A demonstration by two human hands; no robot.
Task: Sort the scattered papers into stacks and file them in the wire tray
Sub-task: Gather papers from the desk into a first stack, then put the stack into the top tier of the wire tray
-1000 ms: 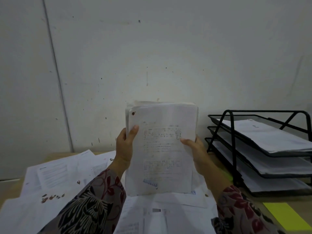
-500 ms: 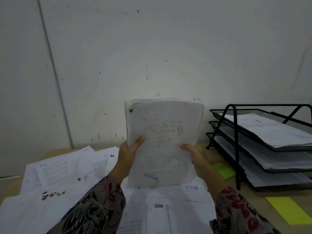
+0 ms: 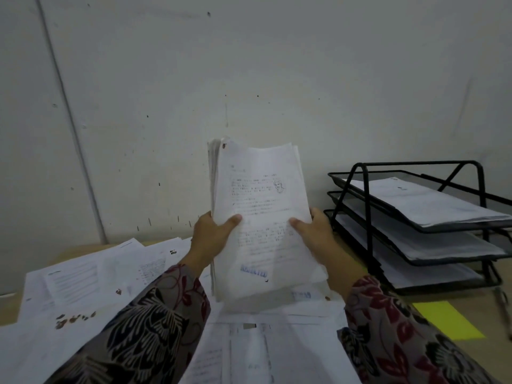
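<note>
Since the earlier frames the stack [image 3: 260,217] has turned a little, so its thick left edge now shows and the sheets at the top right fan out of line. It was held squarer before. The left hand [image 3: 210,239] and right hand [image 3: 315,236] each pinch a side edge with the thumb on the front sheet; the other fingers are hidden behind. The stack stands upright above the loose papers [image 3: 83,275] on the table [image 3: 74,249], its blurred bottom edge just over them, and I cannot tell whether it touches. It looks like squaring-up is in progress, not filing. The tray [image 3: 365,217] stands near on the right, all three tiers already holding paper. Many sheets remain scattered, so the task seems far from finished.
</note>
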